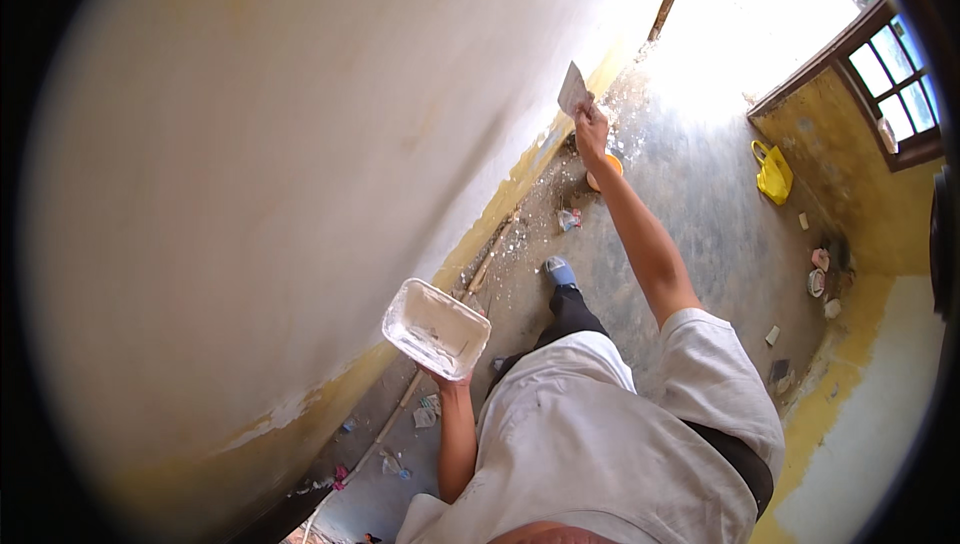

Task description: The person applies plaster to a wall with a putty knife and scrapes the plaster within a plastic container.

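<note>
My left hand [452,381] is closed under a white rectangular tub [437,291], tilted so that its inside shows, with whitish smears on the walls and bottom. My right arm reaches far out ahead. At its end my right hand [592,127] grips a flat, pale putty knife [572,87]; the fingers partly hide its lower end. The blade stands close to the wall [300,144], but whether it touches cannot be made out. That wall is coated whitish over most of its face, with a yellow, flaking band along the bottom.
An orange bucket [606,172] stands on the floor beyond my foot. A long pole [385,431] lies along the wall's base among litter and white crumbs. A yellow bag [773,174] rests by the right wall, below a barred window [893,79]. A bright doorway [755,14] opens ahead.
</note>
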Available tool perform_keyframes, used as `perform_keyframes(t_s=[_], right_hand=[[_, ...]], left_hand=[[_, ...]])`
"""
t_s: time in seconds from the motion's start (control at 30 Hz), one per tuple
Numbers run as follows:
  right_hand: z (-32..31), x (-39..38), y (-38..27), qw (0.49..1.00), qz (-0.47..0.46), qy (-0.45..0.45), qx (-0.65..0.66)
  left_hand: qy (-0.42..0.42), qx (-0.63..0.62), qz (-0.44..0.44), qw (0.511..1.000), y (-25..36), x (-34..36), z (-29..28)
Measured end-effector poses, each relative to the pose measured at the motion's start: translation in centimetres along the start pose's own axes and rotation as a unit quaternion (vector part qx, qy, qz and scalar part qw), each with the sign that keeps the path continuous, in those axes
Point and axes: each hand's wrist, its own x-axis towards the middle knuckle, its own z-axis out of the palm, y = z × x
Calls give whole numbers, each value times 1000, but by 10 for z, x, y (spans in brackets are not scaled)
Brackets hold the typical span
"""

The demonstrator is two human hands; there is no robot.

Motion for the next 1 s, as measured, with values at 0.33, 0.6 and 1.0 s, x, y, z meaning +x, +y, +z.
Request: perform_keyframes(t_s=[0.33,0.6,1.0], right_hand=[[41,99,-55,991,-43,-41,123],[138,-176,-42,993,-69,-47,81],[243,-690,-56,967,-39,-220,121]], left_hand=[[37,-20,36,999,-36,22,0],[26,-8,72,997,32,-84,-90],[80,29,184,979,164,-279,-239]])
